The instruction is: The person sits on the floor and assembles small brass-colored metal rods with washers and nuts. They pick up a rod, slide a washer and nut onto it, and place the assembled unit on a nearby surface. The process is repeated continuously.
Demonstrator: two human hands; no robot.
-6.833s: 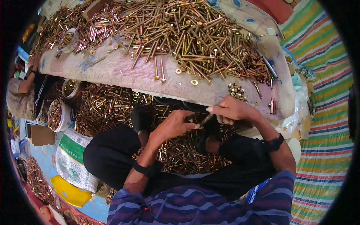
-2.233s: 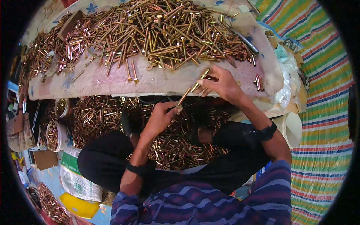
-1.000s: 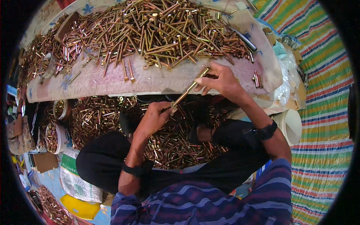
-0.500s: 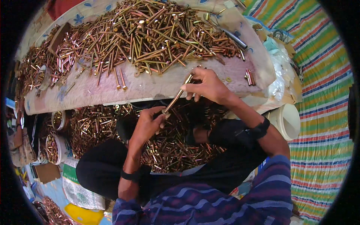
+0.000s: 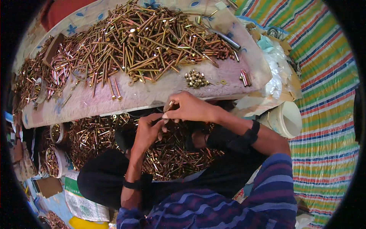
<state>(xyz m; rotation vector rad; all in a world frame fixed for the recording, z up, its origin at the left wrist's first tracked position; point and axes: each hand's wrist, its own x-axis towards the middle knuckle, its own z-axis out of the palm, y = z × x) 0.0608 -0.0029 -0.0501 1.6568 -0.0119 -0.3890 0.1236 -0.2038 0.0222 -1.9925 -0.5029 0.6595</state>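
Note:
My left hand (image 5: 149, 131) and my right hand (image 5: 188, 107) meet just off the near edge of the low table, fingers pinched together. Between them is a gold-coloured bolt (image 5: 170, 104); only a short end shows above the right fingers, and the rest is hidden. A small heap of hex nuts (image 5: 196, 78) lies on the table beyond my right hand. Behind it spreads a big pile of long gold-coloured bolts (image 5: 141, 45). A washer (image 5: 223, 82) and a few pinkish metal sleeves (image 5: 245, 78) lie to the right of the nuts.
A cloth-covered table (image 5: 141, 94) spans the front. More metal pieces (image 5: 179, 156) lie heaped below it, around my legs. White buckets stand at right (image 5: 291, 122) and left (image 5: 57, 162). A steel tube (image 5: 229, 40) rests at the pile's right. Striped sheeting (image 5: 324, 114) covers the right side.
My right hand has come left and down to my left hand, and the bolt, earlier stretched visibly between them, is now mostly covered. The nut heap has come into view.

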